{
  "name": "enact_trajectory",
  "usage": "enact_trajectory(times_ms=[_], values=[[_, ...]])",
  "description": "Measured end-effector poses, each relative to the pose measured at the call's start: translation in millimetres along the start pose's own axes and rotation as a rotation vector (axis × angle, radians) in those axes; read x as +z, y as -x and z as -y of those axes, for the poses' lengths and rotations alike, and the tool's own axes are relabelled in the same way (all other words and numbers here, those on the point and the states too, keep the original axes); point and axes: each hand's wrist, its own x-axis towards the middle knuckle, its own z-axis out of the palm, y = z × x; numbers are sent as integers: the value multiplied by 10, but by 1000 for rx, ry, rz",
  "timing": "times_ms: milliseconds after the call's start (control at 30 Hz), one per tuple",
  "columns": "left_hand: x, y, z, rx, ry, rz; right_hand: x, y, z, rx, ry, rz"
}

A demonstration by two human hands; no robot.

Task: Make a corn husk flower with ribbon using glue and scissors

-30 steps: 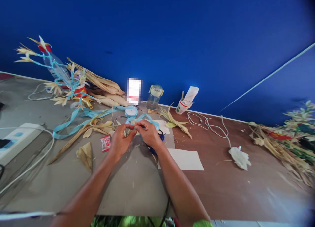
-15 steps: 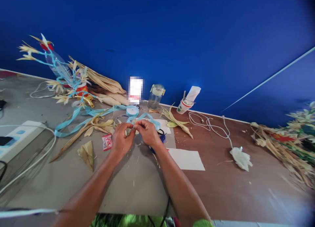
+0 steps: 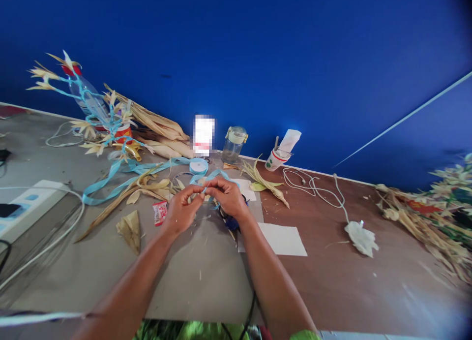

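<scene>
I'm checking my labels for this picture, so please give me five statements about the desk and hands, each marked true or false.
1. The left hand and right hand are held far apart. False: their fingertips nearly meet, pinching a small piece too small to identify.
2. The light-blue ribbon spool lies left of the clear lidded bottle. True.
3. The red-and-white packet lies to the right of both hands. False: the packet lies to the left of the left hand.
4. The white power strip is on the left side of the desk. True.
5. The red-rimmed cup has nothing in it. False: a white paper-like piece sticks out of it.
</scene>
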Motion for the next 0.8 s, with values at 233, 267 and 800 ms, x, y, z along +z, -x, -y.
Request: enact_trajectory(times_ms=[233,267,800], values=[[-16,5,-7,71,-19,125,-53,5,53,-10,-63,56],[-16,1,-1,44,-15,128,-54,4,57,-10,-39,48],[20,-33,119,502,-666,-163,126,-7,-30,98,246,-69]])
